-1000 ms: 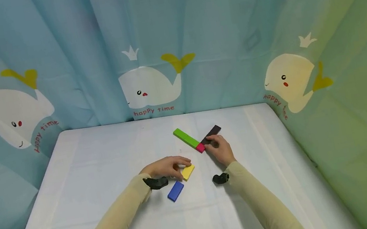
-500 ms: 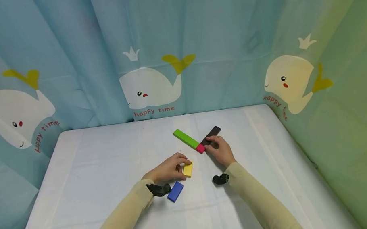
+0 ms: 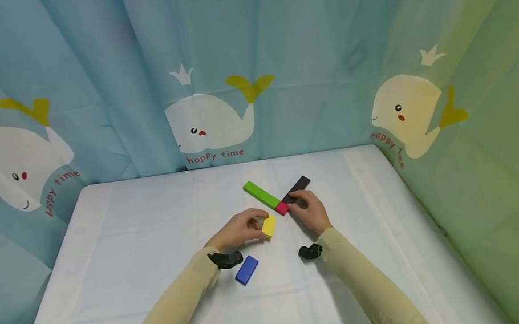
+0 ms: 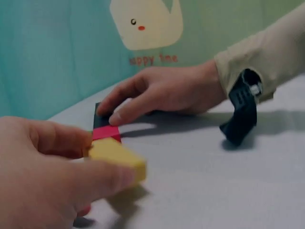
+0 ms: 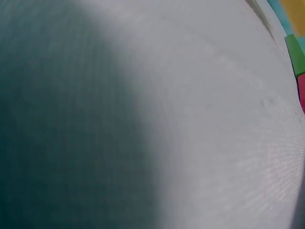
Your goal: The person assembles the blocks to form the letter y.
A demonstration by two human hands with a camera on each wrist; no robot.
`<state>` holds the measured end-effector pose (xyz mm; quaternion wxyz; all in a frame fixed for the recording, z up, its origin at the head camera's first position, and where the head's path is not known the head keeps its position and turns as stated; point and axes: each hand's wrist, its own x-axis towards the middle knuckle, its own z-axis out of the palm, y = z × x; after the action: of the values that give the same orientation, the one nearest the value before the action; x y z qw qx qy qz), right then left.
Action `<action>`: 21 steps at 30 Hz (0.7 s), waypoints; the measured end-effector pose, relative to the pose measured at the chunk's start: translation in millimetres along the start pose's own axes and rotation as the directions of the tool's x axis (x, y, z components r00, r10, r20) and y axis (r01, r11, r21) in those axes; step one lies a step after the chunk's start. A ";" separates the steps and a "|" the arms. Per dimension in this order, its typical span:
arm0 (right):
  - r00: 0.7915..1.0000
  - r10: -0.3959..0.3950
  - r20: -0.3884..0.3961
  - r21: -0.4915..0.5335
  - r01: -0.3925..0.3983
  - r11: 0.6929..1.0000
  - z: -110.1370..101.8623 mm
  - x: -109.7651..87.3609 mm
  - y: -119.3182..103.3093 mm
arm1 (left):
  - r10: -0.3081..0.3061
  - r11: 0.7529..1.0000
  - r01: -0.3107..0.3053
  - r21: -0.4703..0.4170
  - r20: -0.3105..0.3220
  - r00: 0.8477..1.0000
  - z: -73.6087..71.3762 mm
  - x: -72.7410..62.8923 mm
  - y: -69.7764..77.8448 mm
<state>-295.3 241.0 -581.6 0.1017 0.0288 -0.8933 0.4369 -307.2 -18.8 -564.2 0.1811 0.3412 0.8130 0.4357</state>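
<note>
Head cam tells most of it: left hand (image 3: 239, 229) is pinching the yellow block (image 3: 269, 227), just on the near side of the red block (image 3: 281, 208). It looks tipped and a bit off the table (image 3: 159, 214) (left wrist cam shows a shadow under it). Right hand (image 3: 312, 213) has finger and thumb bent at the black block (image 3: 301, 182), touching, but I can't tell if that's a real grip or just steadying.

What could go wrong, imo: a small slip in that pinch might let the yellow block twist or drop. Bumping the red block could knock the row apart, since the green block (image 3: 260, 194) only butts up against it with no hand there.

Right hand kinda crowds the right side. Blue block (image 3: 247, 270) lies flat nearer, just beside the wrist strap (image 3: 225, 260), so a dragging left wrist could shove it. Whale curtain (image 3: 117, 65) hangs at the far side.
</note>
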 end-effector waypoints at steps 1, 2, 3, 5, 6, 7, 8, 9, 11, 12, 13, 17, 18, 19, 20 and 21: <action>1.000 0.001 -0.001 0.001 -0.001 1.000 0.2 0.3 0.3 | 0.008 0.999 -0.008 0.043 0.007 1.000 -0.9 1.6 0.0; 1.000 -0.001 -0.001 0.002 0.001 1.000 0.3 0.6 0.6 | 0.011 0.996 -0.012 0.088 0.013 1.000 -1.7 3.1 -0.2; 1.000 -0.003 -0.001 0.003 0.004 1.000 0.4 0.8 0.8 | 0.012 0.992 -0.015 0.128 0.019 1.000 -2.5 4.4 0.2; 1.000 -0.010 -0.002 0.005 0.010 1.000 0.0 1.0 1.0 | 0.016 0.983 -0.021 0.181 0.025 1.000 -3.6 6.8 0.1; 1.000 -0.011 -0.003 0.006 0.011 1.000 -0.3 1.0 1.0 | 0.014 0.983 -0.018 0.184 0.023 1.000 -4.0 7.8 0.5; 1.000 -0.010 -0.004 0.007 0.010 1.000 -0.8 1.1 0.8 | 0.013 0.985 -0.016 0.173 0.018 1.000 -4.4 8.9 1.0; 1.000 -0.010 -0.004 0.008 0.010 1.000 -1.1 1.3 0.5 | 0.009 0.987 -0.011 0.160 0.013 1.000 -4.7 9.9 1.2; 1.000 -0.012 -0.004 0.005 0.012 1.000 -1.7 1.3 0.3 | 0.007 0.989 -0.008 0.146 0.007 1.000 -4.9 10.8 1.4; 1.000 -0.014 -0.006 0.003 0.014 1.000 -2.4 1.5 0.2 | 0.000 0.992 0.001 0.129 -0.005 1.000 -4.5 12.8 0.9; 1.000 -0.014 -0.005 0.001 0.014 1.000 -2.6 1.4 0.2 | -0.006 0.993 0.007 0.118 -0.009 1.000 -4.3 13.6 0.8; 1.000 -0.014 -0.003 0.000 0.014 1.000 -2.5 1.4 0.3 | -0.009 0.994 0.010 0.113 -0.013 1.000 -4.0 14.7 0.3; 1.000 -0.007 0.000 -0.004 0.007 1.000 -1.6 1.4 1.2 | -0.024 0.994 0.027 0.106 -0.023 0.999 -2.0 18.6 -1.0; 1.000 -0.006 0.001 -0.005 0.006 1.000 -1.2 1.3 1.5 | -0.032 0.994 0.034 0.103 -0.024 0.999 -1.6 19.6 -0.2; 1.000 -0.004 0.000 -0.007 0.004 1.000 -0.7 1.3 1.7 | -0.038 0.994 0.040 0.106 -0.023 0.999 -1.1 20.9 0.3; 1.000 -0.004 -0.003 -0.007 0.004 1.000 -0.3 1.3 1.9 | -0.044 0.993 0.046 0.110 -0.024 0.999 -0.6 22.3 1.1; 1.000 -0.005 -0.006 -0.007 0.005 1.000 0.1 1.5 2.2 | -0.050 0.992 0.053 0.115 -0.024 0.998 0.1 24.0 1.7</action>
<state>-297.1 242.3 -583.1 0.1056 0.0294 -0.8943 0.4338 -323.3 -1.0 -562.7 0.1636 0.3254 0.8473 0.3865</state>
